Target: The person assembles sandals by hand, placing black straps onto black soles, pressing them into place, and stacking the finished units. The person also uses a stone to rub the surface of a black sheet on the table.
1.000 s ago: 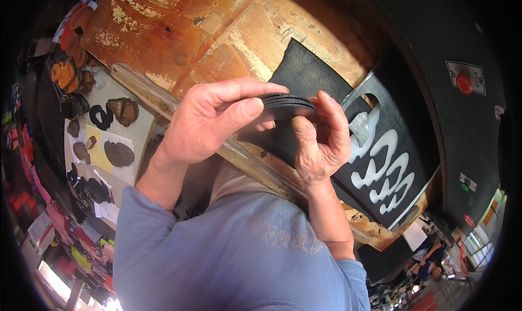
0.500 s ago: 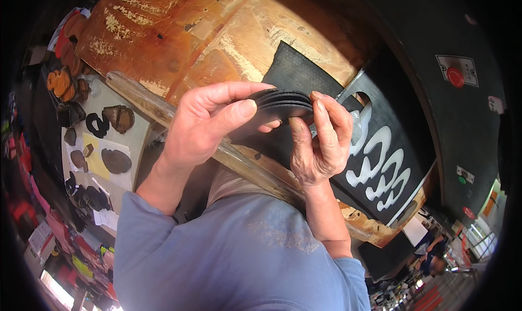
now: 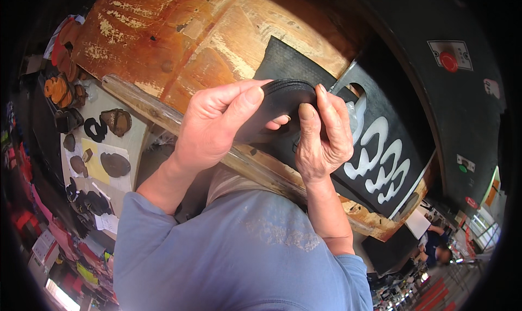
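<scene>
Both my hands hold a stack of thin black rubber pieces [image 3: 283,101] above the worn wooden workbench [image 3: 179,33]. My left hand [image 3: 217,123] pinches the stack from the left, thumb on top and fingers under it. My right hand [image 3: 321,140] grips its right end with the fingers curled over the edge. Under the hands lies a black rubber sheet [image 3: 283,61] on the bench. A black sheet with white cut-out shapes [image 3: 380,153] lies to the right of it.
A pale side table [image 3: 103,153] at the left carries several dark and brown sole-shaped pieces and a yellow sheet. A dark machine body with a red button [image 3: 448,61] rises at the right. Another person [image 3: 435,246] stands far off at the lower right.
My hands have stayed on the black stack and shifted slightly along it. The right fingers now curl more over its right end.
</scene>
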The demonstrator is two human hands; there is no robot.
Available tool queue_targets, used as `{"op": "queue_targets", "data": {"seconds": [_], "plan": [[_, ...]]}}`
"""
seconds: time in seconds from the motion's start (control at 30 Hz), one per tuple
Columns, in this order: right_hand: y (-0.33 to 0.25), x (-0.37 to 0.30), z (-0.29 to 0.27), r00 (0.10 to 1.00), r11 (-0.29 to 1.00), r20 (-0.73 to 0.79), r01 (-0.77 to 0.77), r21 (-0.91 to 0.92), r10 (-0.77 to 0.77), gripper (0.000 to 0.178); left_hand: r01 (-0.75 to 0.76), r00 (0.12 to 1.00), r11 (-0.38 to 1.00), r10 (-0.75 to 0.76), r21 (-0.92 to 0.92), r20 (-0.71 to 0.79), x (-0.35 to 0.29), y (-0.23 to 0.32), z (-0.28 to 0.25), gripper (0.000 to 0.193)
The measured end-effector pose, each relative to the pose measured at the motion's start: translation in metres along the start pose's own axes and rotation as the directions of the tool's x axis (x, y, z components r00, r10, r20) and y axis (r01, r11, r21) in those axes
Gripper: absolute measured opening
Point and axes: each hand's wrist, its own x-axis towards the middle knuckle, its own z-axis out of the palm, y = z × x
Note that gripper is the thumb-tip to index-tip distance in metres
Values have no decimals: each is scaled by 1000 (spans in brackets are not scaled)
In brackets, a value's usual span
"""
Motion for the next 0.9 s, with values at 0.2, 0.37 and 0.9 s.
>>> {"op": "queue_targets", "data": {"seconds": [0.2,0.37,0.9], "plan": [[-1,4,-4,994,994,48,-95,-53,97,40,-60,996,989,69,139,-63,2,-8,14,34],[10,-2,-11,811,760,289,-580,292,508,50,1,999,978,-11,-207,-50,25,-5,-20,28],[41,-9,13,510,289,498,-842,456,701,29,77,985,970,-111,-231,-136,71,-33,-69,31]]}}
